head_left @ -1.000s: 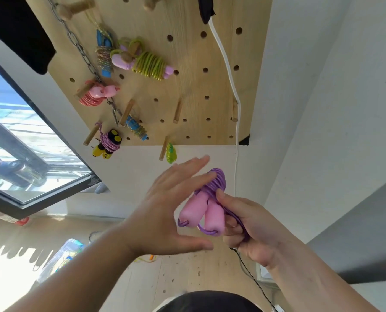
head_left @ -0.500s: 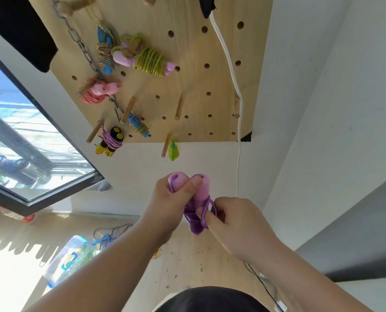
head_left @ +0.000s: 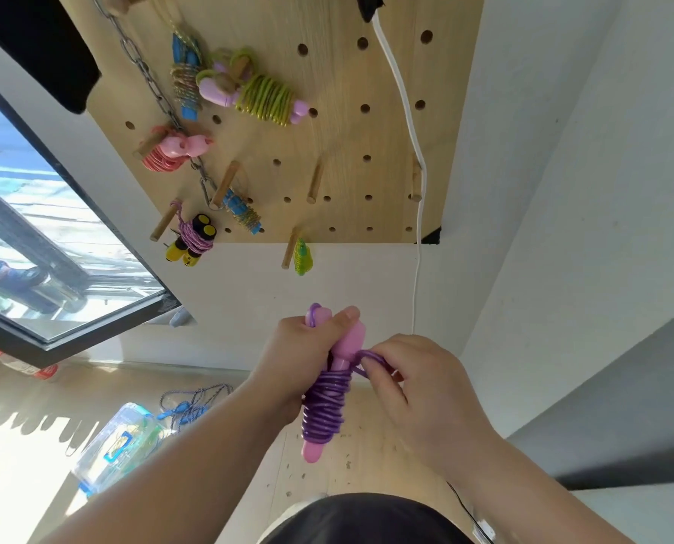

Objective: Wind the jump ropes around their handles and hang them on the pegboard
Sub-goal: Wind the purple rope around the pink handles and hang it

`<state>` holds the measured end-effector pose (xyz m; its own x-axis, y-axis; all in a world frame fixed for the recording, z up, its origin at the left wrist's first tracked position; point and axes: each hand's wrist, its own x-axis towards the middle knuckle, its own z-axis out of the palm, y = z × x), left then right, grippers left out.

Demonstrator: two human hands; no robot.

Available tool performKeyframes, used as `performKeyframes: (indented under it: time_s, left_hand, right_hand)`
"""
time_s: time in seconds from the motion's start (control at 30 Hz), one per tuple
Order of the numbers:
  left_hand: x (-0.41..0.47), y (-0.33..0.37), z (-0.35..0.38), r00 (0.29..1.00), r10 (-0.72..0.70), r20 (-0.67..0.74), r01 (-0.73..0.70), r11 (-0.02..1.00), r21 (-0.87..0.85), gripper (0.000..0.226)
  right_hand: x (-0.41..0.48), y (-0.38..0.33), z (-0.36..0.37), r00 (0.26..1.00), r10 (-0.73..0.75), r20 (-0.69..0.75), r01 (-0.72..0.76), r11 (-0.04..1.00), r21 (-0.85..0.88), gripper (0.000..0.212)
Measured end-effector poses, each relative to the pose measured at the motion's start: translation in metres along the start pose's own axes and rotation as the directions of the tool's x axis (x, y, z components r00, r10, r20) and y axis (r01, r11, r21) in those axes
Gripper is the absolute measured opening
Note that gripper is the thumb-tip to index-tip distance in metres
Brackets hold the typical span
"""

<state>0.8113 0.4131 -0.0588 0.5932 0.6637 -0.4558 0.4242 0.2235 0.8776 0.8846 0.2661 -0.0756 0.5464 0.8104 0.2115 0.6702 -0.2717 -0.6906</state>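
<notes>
A purple jump rope [head_left: 324, 406] is wound round its two pink handles, held upright in front of me. My left hand [head_left: 296, 359] grips the handles near their top, thumb across them. To its right, my right hand [head_left: 413, 390] pinches a loose purple loop at the bundle's upper end. Above hangs the wooden pegboard [head_left: 327, 131] with several wound ropes on pegs: a green rope with pink handles [head_left: 262, 97], a pink one [head_left: 172, 151], a black-and-yellow one [head_left: 194, 239]. A bare peg [head_left: 315, 184] sticks out near the middle.
A white cable [head_left: 404, 104] runs down the board's right side and the wall. On the floor lie a blue rope [head_left: 188, 404] and a clear plastic box [head_left: 119, 445]. A window [head_left: 33, 229] is at the left; a metal chain [head_left: 146, 80] hangs on the board.
The bundle has turned upright with the wound part now below my hands. My left hand has closed round the handles and my right has taken hold of the loop.
</notes>
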Motion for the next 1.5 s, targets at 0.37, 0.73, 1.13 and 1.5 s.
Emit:
performKeyframes:
  time_s: [0.37,0.73,1.13,1.5]
  left_hand:
    - [-0.02,0.005,-0.005,0.847,-0.08,0.525,0.006,0.99,0.143,0.058]
    - [-0.016,0.021,0.009,0.999,-0.021,0.048,0.029,0.986,-0.167,0.034]
    - [-0.016,0.0,0.015,0.978,0.073,0.194,-0.085,0.995,0.053,0.045]
    - [-0.018,-0.004,0.001,0.849,0.337,0.407,-0.425,0.893,0.146,0.054]
  right_hand:
    - [0.012,0.012,-0.036,0.988,0.034,-0.15,0.013,0.954,0.3,0.031]
    - [0.01,0.018,-0.03,0.985,0.157,-0.073,-0.098,0.854,0.512,0.033]
    - [0.004,0.01,-0.021,0.981,-0.181,-0.07,0.194,0.925,0.326,0.015]
    - [-0.004,-0.002,-0.025,0.973,-0.01,-0.232,0.078,0.956,0.284,0.011]
